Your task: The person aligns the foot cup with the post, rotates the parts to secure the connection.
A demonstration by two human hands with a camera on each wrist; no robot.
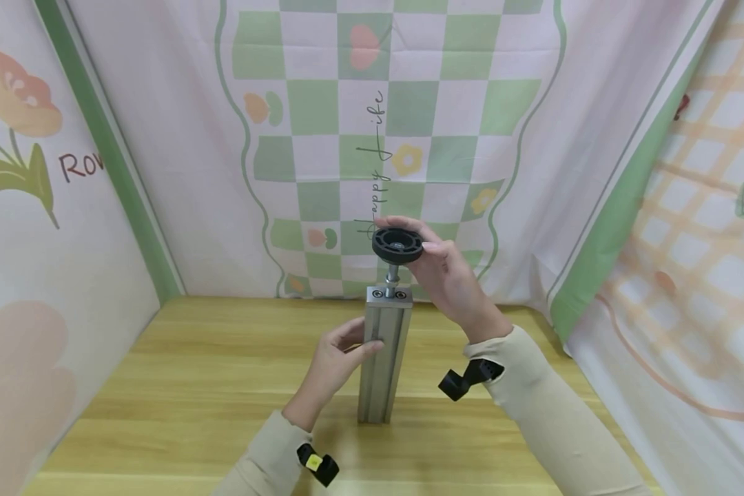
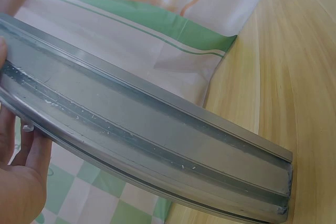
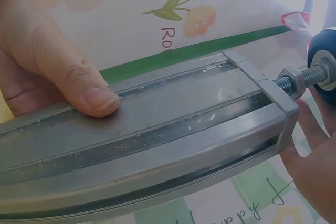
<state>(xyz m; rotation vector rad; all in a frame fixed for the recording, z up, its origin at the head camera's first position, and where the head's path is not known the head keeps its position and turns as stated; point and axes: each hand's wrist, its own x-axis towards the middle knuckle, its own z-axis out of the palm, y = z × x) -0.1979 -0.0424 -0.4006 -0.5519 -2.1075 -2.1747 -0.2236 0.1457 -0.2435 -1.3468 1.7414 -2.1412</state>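
An aluminium profile [image 1: 379, 372] with long grooves stands upright on the wooden table. My left hand [image 1: 337, 353] grips its upper half, the thumb lying on the near face. Two socket-head bolts show in the end plate [image 3: 268, 90] on top. Out of that plate rises a threaded stud with a hex nut [image 3: 292, 83], carrying a black round levelling foot [image 1: 397, 246] with its underside up. My right hand [image 1: 449, 284] holds the foot by its rim, thumb at the right edge and fingers behind. Pale specks dot the grooves [image 2: 100, 116] in the left wrist view.
The wood-grain table [image 1: 223, 386] spreads around the profile. A green-and-white checked curtain [image 1: 403, 103] hangs behind the table's far edge. Printed cloth walls [image 1: 31, 262] close in both sides. Each wrist wears a small black camera mount [image 1: 471, 377].
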